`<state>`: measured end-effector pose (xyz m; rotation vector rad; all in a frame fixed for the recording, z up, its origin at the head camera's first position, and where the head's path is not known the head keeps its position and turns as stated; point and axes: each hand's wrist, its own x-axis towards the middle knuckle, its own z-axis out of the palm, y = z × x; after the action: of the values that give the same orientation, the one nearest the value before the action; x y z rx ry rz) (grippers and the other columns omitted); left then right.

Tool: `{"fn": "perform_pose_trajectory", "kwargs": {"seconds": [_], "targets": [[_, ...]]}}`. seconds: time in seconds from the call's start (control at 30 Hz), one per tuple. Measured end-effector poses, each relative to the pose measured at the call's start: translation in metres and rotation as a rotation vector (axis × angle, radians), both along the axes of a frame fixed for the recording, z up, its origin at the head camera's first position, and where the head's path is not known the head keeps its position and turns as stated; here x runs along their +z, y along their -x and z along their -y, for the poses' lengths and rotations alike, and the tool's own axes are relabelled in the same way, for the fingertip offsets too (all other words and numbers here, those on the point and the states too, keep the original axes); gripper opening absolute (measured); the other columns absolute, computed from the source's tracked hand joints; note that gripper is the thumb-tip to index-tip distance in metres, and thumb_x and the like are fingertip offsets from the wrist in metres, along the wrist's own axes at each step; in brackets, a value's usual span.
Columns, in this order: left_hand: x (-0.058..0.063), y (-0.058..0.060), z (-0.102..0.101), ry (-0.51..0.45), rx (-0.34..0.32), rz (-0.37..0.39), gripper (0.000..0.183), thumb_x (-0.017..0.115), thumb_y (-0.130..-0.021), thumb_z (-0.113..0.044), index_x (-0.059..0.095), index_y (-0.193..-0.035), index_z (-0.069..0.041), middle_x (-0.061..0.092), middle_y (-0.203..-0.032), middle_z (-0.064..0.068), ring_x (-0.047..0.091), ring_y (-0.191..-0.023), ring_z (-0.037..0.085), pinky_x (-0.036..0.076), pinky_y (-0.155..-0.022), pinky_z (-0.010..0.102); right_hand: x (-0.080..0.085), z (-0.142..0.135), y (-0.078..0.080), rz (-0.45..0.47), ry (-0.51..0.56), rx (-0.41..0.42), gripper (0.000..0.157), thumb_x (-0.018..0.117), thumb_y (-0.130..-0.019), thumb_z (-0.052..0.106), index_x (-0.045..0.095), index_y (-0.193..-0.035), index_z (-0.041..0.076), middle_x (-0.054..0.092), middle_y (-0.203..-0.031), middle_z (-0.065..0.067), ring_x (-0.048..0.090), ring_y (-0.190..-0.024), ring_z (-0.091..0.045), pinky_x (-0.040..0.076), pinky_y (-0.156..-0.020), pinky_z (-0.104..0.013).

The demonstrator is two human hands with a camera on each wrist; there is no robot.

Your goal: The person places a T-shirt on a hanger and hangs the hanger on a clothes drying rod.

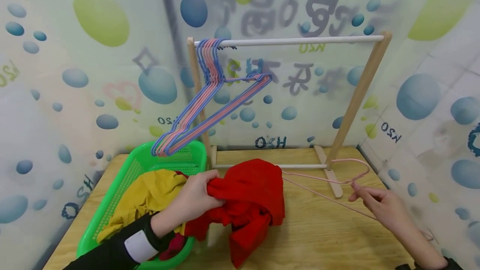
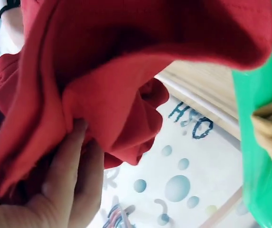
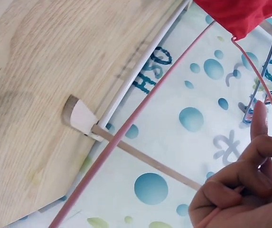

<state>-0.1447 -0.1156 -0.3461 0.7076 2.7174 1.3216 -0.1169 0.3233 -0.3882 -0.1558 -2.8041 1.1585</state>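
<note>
My left hand (image 1: 195, 197) grips a bunched red garment (image 1: 249, 191), lifted above the table beside a green basket (image 1: 84, 236). In the left wrist view, the thumb and fingers (image 2: 62, 175) pinch a fold of the red cloth (image 2: 112, 95). Over on the right, my right hand (image 1: 386, 209) holds a pink clothes hanger (image 1: 348, 160) near the base of its hook. One end of that hanger runs into the red garment, where the cloth hides it. In the right wrist view, the hanger's long bar (image 3: 131, 116) slants up to the cloth.
A yellow garment (image 1: 150, 191) and dark red cloth (image 1: 174, 247) lie in the basket. Behind stands a rack with a white rail (image 1: 300, 41) and wooden posts (image 1: 356, 99). Several blue and pink hangers (image 1: 213, 82) hang at its left end, over the basket. Patterned walls enclose the wooden table (image 1: 311, 241).
</note>
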Motion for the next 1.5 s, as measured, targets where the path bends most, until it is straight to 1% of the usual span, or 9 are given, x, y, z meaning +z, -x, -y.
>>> {"fn": "perform_pose_trajectory", "kwargs": {"seconds": [0.17, 0.3, 0.4, 0.53, 0.7, 0.93, 1.23, 1.37, 1.5], "targets": [[-0.005, 0.005, -0.001, 0.018, 0.020, 0.012, 0.024, 0.077, -0.076, -0.011, 0.058, -0.089, -0.011, 0.059, -0.074, -0.007, 0.053, -0.064, 0.009, 0.045, -0.057, 0.027, -0.001, -0.010, -0.003, 0.045, 0.024, -0.020, 0.053, 0.047, -0.098, 0.048, 0.074, -0.087, 0.003, 0.033, -0.053, 0.003, 0.026, -0.040, -0.010, 0.030, -0.036, -0.030], [-0.009, 0.006, -0.003, 0.054, 0.004, 0.020, 0.024, 0.077, -0.078, -0.014, 0.058, -0.093, -0.010, 0.059, -0.078, -0.006, 0.054, -0.068, 0.009, 0.045, -0.059, 0.027, -0.001, -0.013, -0.004, 0.032, 0.059, -0.023, 0.052, 0.047, -0.099, 0.046, 0.073, -0.085, 0.003, 0.031, -0.053, 0.004, 0.025, -0.040, -0.010, 0.029, -0.035, -0.031], [-0.012, 0.005, -0.005, 0.068, -0.009, 0.013, 0.019, 0.073, -0.080, -0.005, 0.057, -0.090, -0.010, 0.057, -0.077, -0.005, 0.054, -0.071, 0.011, 0.044, -0.060, 0.026, 0.001, -0.011, -0.005, 0.023, 0.056, -0.019, 0.052, 0.047, -0.099, 0.045, 0.073, -0.085, 0.002, 0.030, -0.053, 0.004, 0.024, -0.040, -0.010, 0.028, -0.035, -0.031], [-0.013, 0.006, -0.007, 0.021, -0.015, 0.052, 0.024, 0.064, -0.075, 0.012, 0.056, -0.087, -0.007, 0.059, -0.079, 0.000, 0.058, -0.073, 0.015, 0.049, -0.059, 0.026, 0.003, -0.006, -0.005, 0.035, 0.053, -0.016, 0.053, 0.046, -0.099, 0.046, 0.073, -0.087, 0.002, 0.030, -0.054, 0.004, 0.023, -0.041, -0.010, 0.028, -0.035, -0.030], [-0.012, 0.008, -0.007, -0.047, -0.008, 0.098, 0.025, 0.061, -0.075, 0.015, 0.056, -0.088, -0.004, 0.060, -0.082, 0.003, 0.061, -0.070, 0.016, 0.052, -0.057, 0.026, 0.005, -0.003, -0.006, 0.021, 0.080, -0.006, 0.050, 0.046, -0.099, 0.044, 0.072, -0.085, 0.004, 0.029, -0.053, 0.004, 0.022, -0.040, -0.009, 0.027, -0.034, -0.030], [-0.007, 0.011, -0.004, -0.112, -0.006, 0.145, 0.022, 0.052, -0.081, 0.014, 0.056, -0.097, -0.001, 0.065, -0.086, 0.006, 0.063, -0.068, 0.015, 0.054, -0.057, 0.031, 0.008, 0.001, -0.009, -0.031, 0.090, 0.022, 0.046, 0.047, -0.100, 0.040, 0.071, -0.082, 0.005, 0.030, -0.054, 0.004, 0.022, -0.041, -0.011, 0.025, -0.034, -0.031], [-0.001, 0.016, -0.002, -0.046, 0.033, 0.061, 0.005, 0.058, -0.091, -0.002, 0.061, -0.094, -0.005, 0.056, -0.074, -0.001, 0.047, -0.065, 0.014, 0.039, -0.060, 0.029, 0.011, 0.005, -0.014, -0.035, 0.101, 0.034, 0.047, 0.044, -0.102, 0.038, 0.070, -0.081, 0.005, 0.031, -0.053, 0.002, 0.021, -0.040, -0.014, 0.024, -0.033, -0.031], [-0.003, 0.019, -0.001, -0.076, 0.024, 0.106, 0.004, 0.057, -0.094, -0.008, 0.061, -0.092, -0.006, 0.049, -0.072, 0.000, 0.044, -0.065, 0.015, 0.036, -0.060, 0.030, 0.010, 0.007, -0.016, -0.049, 0.114, 0.034, 0.047, 0.043, -0.102, 0.037, 0.070, -0.080, 0.005, 0.031, -0.053, 0.002, 0.021, -0.040, -0.014, 0.022, -0.033, -0.033], [-0.003, 0.020, -0.003, -0.162, 0.011, 0.192, 0.011, 0.054, -0.098, -0.013, 0.059, -0.102, -0.004, 0.055, -0.082, 0.003, 0.048, -0.074, 0.017, 0.039, -0.067, 0.031, 0.009, 0.007, -0.017, -0.093, 0.139, 0.046, 0.045, 0.044, -0.103, 0.032, 0.070, -0.079, 0.005, 0.030, -0.052, 0.001, 0.019, -0.040, -0.015, 0.020, -0.033, -0.035]]}}
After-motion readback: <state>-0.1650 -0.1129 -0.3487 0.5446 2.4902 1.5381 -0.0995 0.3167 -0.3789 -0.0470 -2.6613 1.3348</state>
